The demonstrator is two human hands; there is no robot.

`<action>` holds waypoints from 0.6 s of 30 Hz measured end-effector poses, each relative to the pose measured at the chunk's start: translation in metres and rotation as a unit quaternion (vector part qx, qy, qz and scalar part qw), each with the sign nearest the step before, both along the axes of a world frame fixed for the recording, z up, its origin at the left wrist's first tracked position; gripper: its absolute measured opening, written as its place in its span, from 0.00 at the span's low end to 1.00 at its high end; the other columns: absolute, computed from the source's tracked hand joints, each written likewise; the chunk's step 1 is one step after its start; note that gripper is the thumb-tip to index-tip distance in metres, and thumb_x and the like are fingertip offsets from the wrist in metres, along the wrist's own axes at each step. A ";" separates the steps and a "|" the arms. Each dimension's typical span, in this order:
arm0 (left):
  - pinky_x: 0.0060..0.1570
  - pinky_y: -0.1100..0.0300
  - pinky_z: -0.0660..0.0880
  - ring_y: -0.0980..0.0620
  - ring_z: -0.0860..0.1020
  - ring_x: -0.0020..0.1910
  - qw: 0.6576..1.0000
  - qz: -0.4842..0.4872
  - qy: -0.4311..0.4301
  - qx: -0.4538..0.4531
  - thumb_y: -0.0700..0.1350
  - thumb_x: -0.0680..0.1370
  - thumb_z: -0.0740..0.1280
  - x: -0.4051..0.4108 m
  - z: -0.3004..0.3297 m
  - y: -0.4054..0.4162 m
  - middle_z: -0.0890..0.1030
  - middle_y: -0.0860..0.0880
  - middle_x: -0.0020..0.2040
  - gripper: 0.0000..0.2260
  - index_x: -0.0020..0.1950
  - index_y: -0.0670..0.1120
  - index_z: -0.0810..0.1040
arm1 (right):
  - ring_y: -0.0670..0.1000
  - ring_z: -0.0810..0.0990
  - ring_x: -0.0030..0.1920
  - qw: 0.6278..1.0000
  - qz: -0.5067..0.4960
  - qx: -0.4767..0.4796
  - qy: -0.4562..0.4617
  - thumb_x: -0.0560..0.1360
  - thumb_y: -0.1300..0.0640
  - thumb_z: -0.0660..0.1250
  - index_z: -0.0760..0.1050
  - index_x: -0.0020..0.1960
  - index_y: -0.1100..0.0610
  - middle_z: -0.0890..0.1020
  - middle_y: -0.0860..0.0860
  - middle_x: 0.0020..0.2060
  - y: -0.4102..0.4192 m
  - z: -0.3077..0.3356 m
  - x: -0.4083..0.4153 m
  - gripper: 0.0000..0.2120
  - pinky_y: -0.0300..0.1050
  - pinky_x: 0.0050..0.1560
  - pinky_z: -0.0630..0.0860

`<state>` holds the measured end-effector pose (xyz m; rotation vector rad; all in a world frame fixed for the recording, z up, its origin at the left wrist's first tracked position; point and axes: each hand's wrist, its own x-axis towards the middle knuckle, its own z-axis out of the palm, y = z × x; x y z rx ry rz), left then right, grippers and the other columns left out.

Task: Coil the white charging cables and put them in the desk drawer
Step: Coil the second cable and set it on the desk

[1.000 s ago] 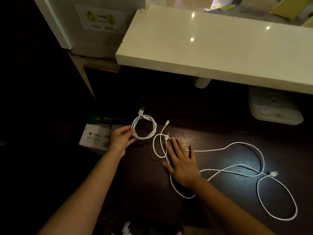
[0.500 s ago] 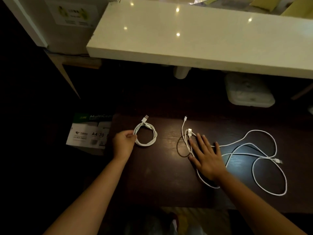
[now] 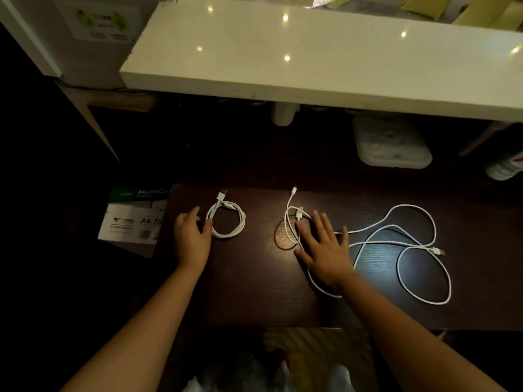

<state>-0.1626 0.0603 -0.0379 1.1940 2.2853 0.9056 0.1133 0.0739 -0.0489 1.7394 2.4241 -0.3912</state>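
A coiled white cable (image 3: 227, 219) lies flat on the dark wooden desk (image 3: 254, 284), its USB plug pointing away from me. My left hand (image 3: 191, 239) rests just left of the coil, fingers apart, a fingertip touching its edge. Loose white cable (image 3: 407, 250) sprawls in loops across the right half of the desk. My right hand (image 3: 324, 247) lies flat and spread on the left end of that loose cable, pressing it down. No drawer is visible.
A thick white shelf (image 3: 311, 60) overhangs the back of the desk. Under it sit a white plastic container (image 3: 392, 145) and a white cylinder (image 3: 283, 114). A box of A4 paper (image 3: 134, 219) stands off the desk's left edge.
My left hand set the coiled cable down on the desk and let go of it, fingers now apart. My right hand stayed flat on the loose cable.
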 end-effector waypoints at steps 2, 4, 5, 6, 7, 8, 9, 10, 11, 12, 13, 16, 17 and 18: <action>0.55 0.49 0.74 0.41 0.75 0.52 0.999 0.016 -0.020 0.034 0.39 0.75 0.66 0.009 0.009 -0.005 0.73 0.39 0.58 0.19 0.66 0.39 0.71 | 0.59 0.50 0.76 0.996 0.005 0.073 0.049 0.72 0.41 0.64 0.66 0.69 0.44 0.57 0.54 0.75 -0.002 0.008 -0.005 0.27 0.66 0.70 0.46; 0.52 0.53 0.74 0.45 0.75 0.49 0.997 -0.006 -0.046 0.060 0.36 0.75 0.65 0.023 0.019 -0.011 0.73 0.39 0.56 0.17 0.64 0.39 0.72 | 0.63 0.69 0.67 0.986 0.027 0.146 0.081 0.66 0.49 0.74 0.81 0.50 0.50 0.76 0.56 0.62 -0.004 0.014 -0.013 0.13 0.64 0.65 0.62; 0.50 0.55 0.73 0.48 0.75 0.46 0.996 -0.026 -0.068 0.059 0.35 0.75 0.64 0.031 0.025 -0.015 0.74 0.40 0.54 0.16 0.63 0.39 0.74 | 0.61 0.74 0.61 0.982 0.026 0.161 0.091 0.65 0.52 0.74 0.82 0.44 0.52 0.79 0.55 0.56 -0.005 0.016 -0.017 0.09 0.61 0.61 0.66; 0.49 0.56 0.73 0.51 0.74 0.45 0.993 -0.040 -0.100 0.046 0.35 0.76 0.63 0.039 0.030 -0.020 0.75 0.41 0.53 0.14 0.61 0.40 0.75 | 0.60 0.75 0.58 0.983 0.019 0.155 0.096 0.66 0.53 0.73 0.83 0.42 0.53 0.80 0.53 0.52 -0.005 0.019 -0.020 0.06 0.58 0.59 0.66; 0.48 0.58 0.74 0.53 0.74 0.44 0.988 -0.040 -0.147 0.029 0.36 0.77 0.62 0.047 0.035 -0.025 0.77 0.43 0.51 0.13 0.60 0.40 0.76 | 0.58 0.76 0.57 0.984 0.012 0.146 0.104 0.68 0.53 0.72 0.83 0.42 0.54 0.81 0.52 0.51 -0.005 0.024 -0.023 0.05 0.56 0.58 0.66; 0.45 0.60 0.73 0.53 0.74 0.44 0.978 -0.022 -0.208 0.011 0.37 0.77 0.61 0.052 0.039 -0.030 0.78 0.44 0.50 0.12 0.59 0.41 0.76 | 0.57 0.76 0.55 0.982 0.004 0.141 0.125 0.70 0.54 0.70 0.82 0.42 0.55 0.82 0.52 0.49 -0.004 0.028 -0.025 0.05 0.54 0.57 0.66; 0.42 0.63 0.72 0.54 0.75 0.43 0.962 0.001 -0.275 -0.006 0.38 0.78 0.61 0.057 0.044 -0.035 0.79 0.46 0.49 0.11 0.59 0.40 0.76 | 0.57 0.77 0.53 0.977 -0.009 0.142 0.162 0.71 0.55 0.69 0.82 0.42 0.57 0.82 0.52 0.47 -0.002 0.034 -0.026 0.05 0.53 0.55 0.67; 0.40 0.64 0.70 0.54 0.76 0.42 0.941 0.023 -0.336 -0.023 0.38 0.78 0.59 0.060 0.048 -0.040 0.80 0.48 0.46 0.11 0.58 0.40 0.77 | 0.57 0.78 0.49 0.968 -0.029 0.136 0.211 0.73 0.57 0.68 0.80 0.42 0.58 0.83 0.54 0.44 -0.002 0.042 -0.027 0.06 0.51 0.52 0.69; 0.40 0.64 0.69 0.55 0.77 0.41 0.922 0.035 -0.385 -0.037 0.38 0.78 0.58 0.062 0.053 -0.043 0.80 0.49 0.45 0.12 0.58 0.41 0.77 | 0.56 0.79 0.44 0.954 -0.053 0.120 0.269 0.74 0.58 0.66 0.79 0.42 0.59 0.82 0.55 0.40 -0.002 0.054 -0.031 0.06 0.50 0.48 0.71; 0.41 0.63 0.69 0.55 0.77 0.41 0.905 0.039 -0.421 -0.046 0.38 0.78 0.57 0.062 0.060 -0.043 0.80 0.50 0.44 0.12 0.58 0.41 0.77 | 0.53 0.79 0.39 0.937 -0.074 0.095 0.327 0.76 0.59 0.64 0.77 0.41 0.58 0.81 0.55 0.36 -0.003 0.068 -0.035 0.06 0.48 0.43 0.72; 0.41 0.63 0.69 0.55 0.78 0.42 0.897 0.030 -0.440 -0.045 0.38 0.78 0.57 0.062 0.067 -0.043 0.81 0.50 0.45 0.13 0.59 0.41 0.76 | 0.49 0.78 0.35 0.920 -0.087 0.064 0.377 0.77 0.59 0.62 0.75 0.40 0.55 0.80 0.54 0.33 -0.006 0.083 -0.040 0.08 0.46 0.39 0.71; 0.52 0.62 0.70 0.56 0.74 0.57 0.932 -0.078 -0.354 0.015 0.39 0.78 0.59 0.059 0.095 -0.034 0.75 0.51 0.61 0.18 0.68 0.48 0.69 | 0.48 0.74 0.29 0.895 -0.058 -0.013 0.442 0.79 0.58 0.59 0.71 0.38 0.45 0.75 0.53 0.28 -0.011 0.125 -0.052 0.13 0.47 0.34 0.71; 0.59 0.62 0.67 0.58 0.70 0.63 0.947 -0.149 -0.283 0.036 0.39 0.78 0.60 0.060 0.107 -0.029 0.71 0.53 0.64 0.20 0.70 0.50 0.66 | 0.51 0.73 0.30 0.890 -0.043 -0.049 0.451 0.78 0.58 0.57 0.72 0.39 0.45 0.73 0.53 0.28 -0.012 0.139 -0.053 0.13 0.49 0.34 0.72; 0.63 0.62 0.65 0.60 0.68 0.65 0.946 -0.216 -0.233 0.056 0.39 0.77 0.62 0.062 0.118 -0.024 0.70 0.54 0.66 0.20 0.69 0.51 0.67 | 0.51 0.71 0.29 0.878 -0.032 -0.090 0.470 0.78 0.59 0.56 0.74 0.41 0.47 0.72 0.51 0.27 -0.012 0.151 -0.054 0.13 0.50 0.33 0.70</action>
